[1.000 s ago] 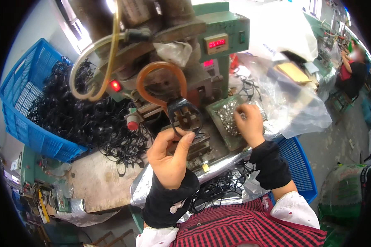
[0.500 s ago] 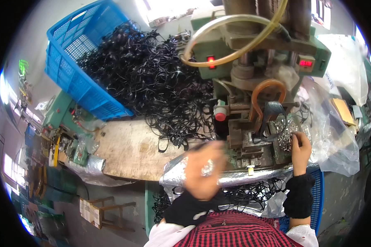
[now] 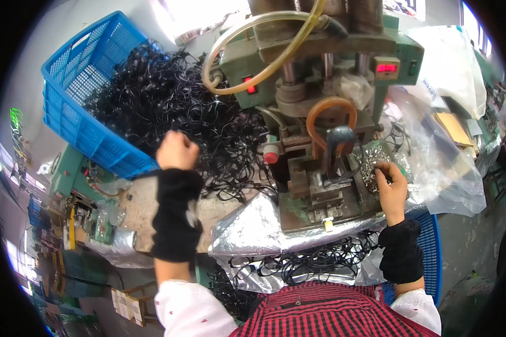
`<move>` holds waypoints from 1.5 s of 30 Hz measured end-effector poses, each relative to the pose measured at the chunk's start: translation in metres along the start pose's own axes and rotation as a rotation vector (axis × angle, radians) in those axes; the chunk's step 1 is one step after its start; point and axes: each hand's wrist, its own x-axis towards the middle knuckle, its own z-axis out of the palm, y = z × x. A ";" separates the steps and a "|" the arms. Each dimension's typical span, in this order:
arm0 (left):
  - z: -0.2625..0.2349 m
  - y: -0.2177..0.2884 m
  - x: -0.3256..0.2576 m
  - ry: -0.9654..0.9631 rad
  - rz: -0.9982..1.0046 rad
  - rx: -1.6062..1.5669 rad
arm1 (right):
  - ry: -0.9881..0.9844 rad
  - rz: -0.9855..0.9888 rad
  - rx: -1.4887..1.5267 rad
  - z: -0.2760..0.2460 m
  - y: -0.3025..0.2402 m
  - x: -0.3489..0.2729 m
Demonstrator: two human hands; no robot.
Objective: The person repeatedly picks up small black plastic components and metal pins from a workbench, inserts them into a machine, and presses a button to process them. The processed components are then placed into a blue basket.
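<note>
My left hand (image 3: 177,150) reaches over the big heap of thin black looped straps (image 3: 174,101), at its edge near the blue crate. Its fingers are curled in, and whatever they grip is hidden. My right hand (image 3: 392,188) rests at a pile of small shiny metal pieces (image 3: 372,168) beside the press. Thumb and fingertips pinch together there; what is between them is too small to make out. Between my hands stands the green press (image 3: 315,185), with a black looped piece (image 3: 338,160) standing at its lower tooling and an orange-brown curved tube (image 3: 331,104) behind that.
The blue crate (image 3: 90,123) lies tipped at the left, straps spilling onto the wooden table (image 3: 140,208). A red button (image 3: 270,158) sits left of the tooling. Silver foil (image 3: 247,227) covers the front edge, above more straps (image 3: 315,261). Clear plastic (image 3: 444,180) hangs at right.
My left hand has swung from in front of the press up and left to the strap heap. My right hand stays at the metal pieces. The whole view has shifted a little.
</note>
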 end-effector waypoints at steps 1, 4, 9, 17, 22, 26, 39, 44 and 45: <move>-0.014 0.001 0.018 0.039 0.033 -0.038 | -0.008 0.026 0.022 -0.004 0.000 0.003; -0.033 -0.009 0.061 -0.437 -0.048 -0.036 | 0.068 -0.019 0.032 -0.012 0.017 0.000; 0.031 -0.064 0.015 -1.082 0.034 0.099 | 0.090 0.040 -0.032 -0.028 0.010 -0.032; -0.038 -0.024 0.054 -1.216 -0.268 -0.534 | -0.151 -0.301 0.108 0.022 -0.083 -0.004; -0.066 0.049 -0.012 -0.510 -0.282 -1.365 | -0.144 -0.005 0.506 0.055 -0.064 -0.013; -0.109 0.104 -0.078 -0.039 0.041 -1.747 | -0.217 0.137 0.672 0.054 -0.078 -0.012; -0.123 0.201 -0.121 -0.197 -0.096 -1.627 | -0.094 -0.419 -0.326 0.010 -0.053 0.008; -0.124 0.224 -0.106 -0.359 0.053 -1.524 | 0.040 -0.353 -0.754 -0.006 0.026 0.012; -0.122 0.222 -0.105 -0.376 0.033 -1.537 | 0.052 -0.364 -0.678 -0.005 0.026 0.016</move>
